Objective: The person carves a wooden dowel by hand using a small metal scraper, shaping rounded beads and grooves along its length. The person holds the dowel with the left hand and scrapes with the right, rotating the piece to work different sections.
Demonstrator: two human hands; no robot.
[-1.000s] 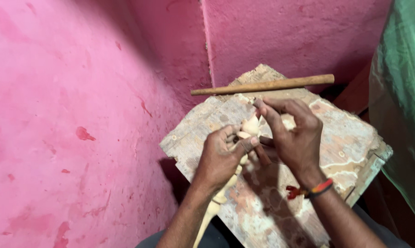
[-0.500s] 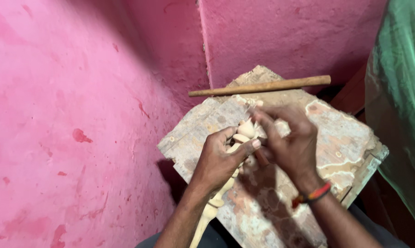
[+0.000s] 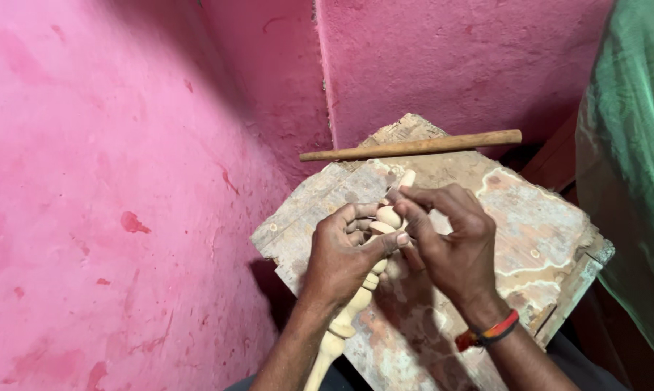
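A pale turned wooden spindle (image 3: 350, 311), beaded along its length, is seen rising from the bottom edge of the frame at about 6 o'clock and running up toward 1 o'clock, its tip (image 3: 407, 178) just clearing the fingers. It is gripped around its upper beads by the left hand (image 3: 345, 253), the thumb laid across it. The right hand (image 3: 453, 242) is closed on the same upper part from the 3 o'clock side, fingertips pinched against the wood; whether a small tool is held in it cannot be told.

Compared with a second ago, the piece has been drawn slightly nearer and the right fingers have been shifted upward along it, so that more of the lower beads is exposed below the left wrist. This is judged to be continued fine work on the upper section.

Beneath the hands lies a worn wooden table (image 3: 544, 239). At its far edge, at 12 o'clock, a plain wooden stick (image 3: 414, 147) is laid crosswise. Pink walls (image 3: 124, 181) stand behind, and green cloth (image 3: 631, 181) hangs at 3 o'clock.
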